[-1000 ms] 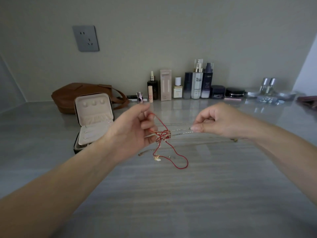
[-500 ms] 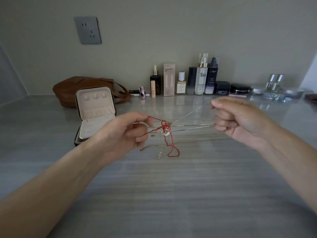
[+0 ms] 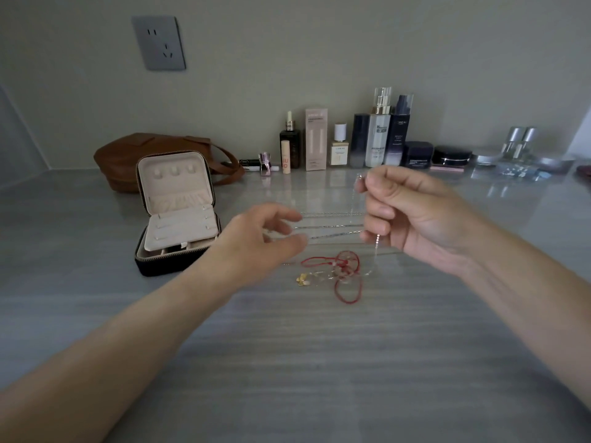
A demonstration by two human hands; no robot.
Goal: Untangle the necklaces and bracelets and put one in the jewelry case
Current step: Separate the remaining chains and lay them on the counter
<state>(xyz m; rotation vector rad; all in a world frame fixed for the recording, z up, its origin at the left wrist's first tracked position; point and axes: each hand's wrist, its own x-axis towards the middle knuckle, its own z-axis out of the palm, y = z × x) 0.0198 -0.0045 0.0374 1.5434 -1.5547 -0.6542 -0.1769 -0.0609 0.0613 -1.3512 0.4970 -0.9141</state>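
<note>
- The right hand (image 3: 415, 219), right of centre, pinches a silver chain (image 3: 329, 226) between thumb and curled fingers.
- Chain strands stretch left to the blurred left hand (image 3: 256, 238), its fingers loosely spread; any grip cannot be made out.
- A knotted red cord (image 3: 342, 266) and a gold flower charm (image 3: 302, 279) lie on the table (image 3: 287, 362) beneath.
- The jewelry case (image 3: 169, 265) stands open at left, with a brown bag (image 3: 128, 155) behind it and bottles (image 3: 377, 132) along the far wall.

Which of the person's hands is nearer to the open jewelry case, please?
The left. The left hand hovers just right of the jewelry case; the right hand, pinching the silver chain, is farther right.
</note>
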